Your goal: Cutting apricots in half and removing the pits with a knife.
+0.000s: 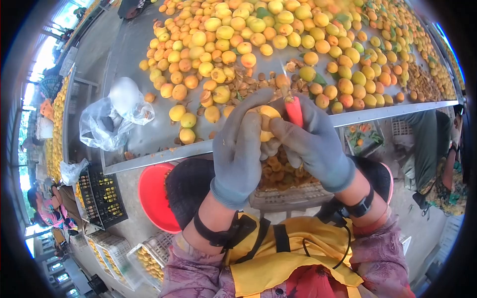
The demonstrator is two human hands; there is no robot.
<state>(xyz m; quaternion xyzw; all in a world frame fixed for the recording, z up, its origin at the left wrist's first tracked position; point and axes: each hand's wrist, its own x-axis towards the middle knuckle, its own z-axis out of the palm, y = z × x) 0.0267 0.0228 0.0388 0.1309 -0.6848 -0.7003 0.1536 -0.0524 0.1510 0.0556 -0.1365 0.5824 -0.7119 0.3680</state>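
Note:
My left hand (238, 154), in a grey work glove, holds a yellow-orange apricot (269, 111) above the table's front edge. In my right hand (316, 149), also gloved, is a knife with a red handle (294, 111). Its thin blade points away from me, over the table. The right thumb presses against the apricot's near side; the fingers partly cover the fruit, so any cut in it is hard to make out. Below both hands, between my knees, a plastic crate (288, 197) holds opened apricot pieces (277, 169).
A metal table (156, 134) bears piled apricots (223, 33) and loose pits (248, 82). A clear plastic bag (100, 126) lies at its left. Below stand a red basin (152, 201), a black crate (108, 193) and fruit-filled white crates (149, 257). People sit at left and right.

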